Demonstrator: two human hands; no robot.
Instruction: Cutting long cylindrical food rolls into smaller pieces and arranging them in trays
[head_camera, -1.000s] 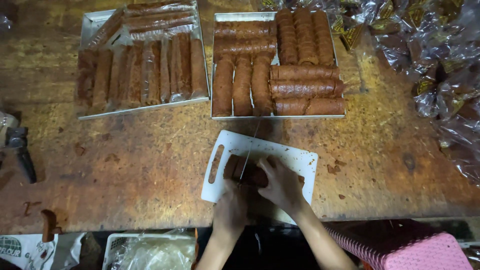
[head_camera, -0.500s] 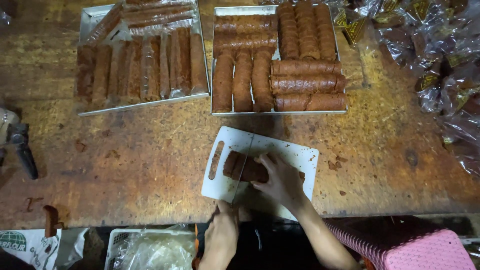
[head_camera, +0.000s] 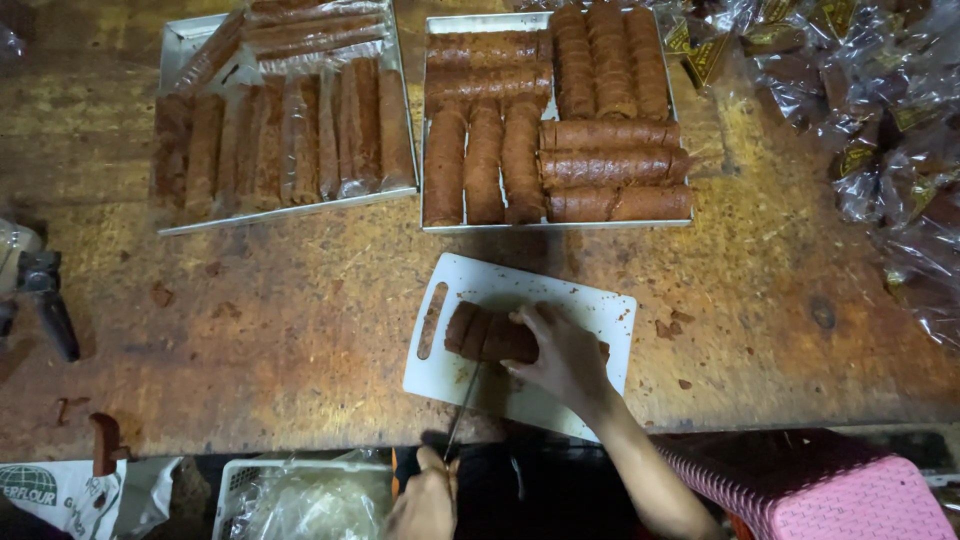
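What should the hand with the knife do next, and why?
Probably bring the knife back over the brown roll for another cut. The left hand holds it low, off the white cutting board, while the right hand steadies the roll, already cut at its left end.

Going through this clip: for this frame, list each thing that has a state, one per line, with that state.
Brown roll: lying on the cutting board, partly sliced at its left end.
Cutting board: flat on the table, crumbs on it.
Knife: gripped, blade at the board's near edge.
Left hand: closed on the knife.
Right hand: pressing on the roll.
Right tray: full of unwrapped rolls.
Left tray: holds wrapped rolls.
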